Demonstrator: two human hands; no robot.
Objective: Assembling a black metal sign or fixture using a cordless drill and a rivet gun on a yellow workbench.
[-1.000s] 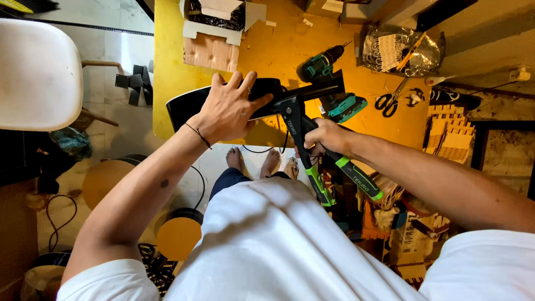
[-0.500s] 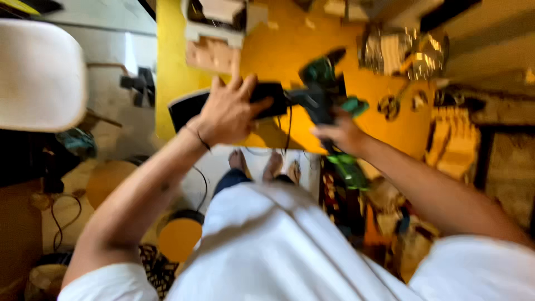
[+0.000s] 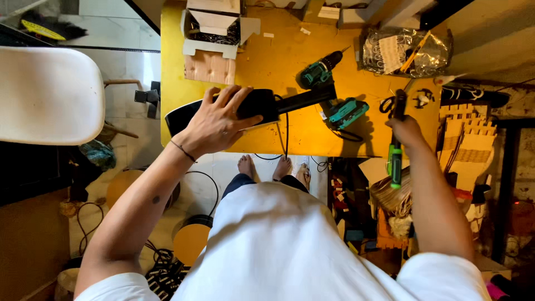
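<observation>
From up here I see the yellow table (image 3: 290,72) with bare surface at its middle and near edge, clutter crowding its far edge and right side. My left hand (image 3: 214,122) lies flat, fingers spread, on the black panel (image 3: 184,114) at the table's left near corner, which overhangs the edge. My right hand (image 3: 407,131), off the right edge, is closed around a green-handled screwdriver (image 3: 395,159), near the teal drill (image 3: 334,95).

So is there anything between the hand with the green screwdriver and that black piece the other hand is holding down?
Yes. The teal cordless drill lies on the yellow table between the right hand, gripping the screwdriver, and the black piece under the left hand.
</observation>
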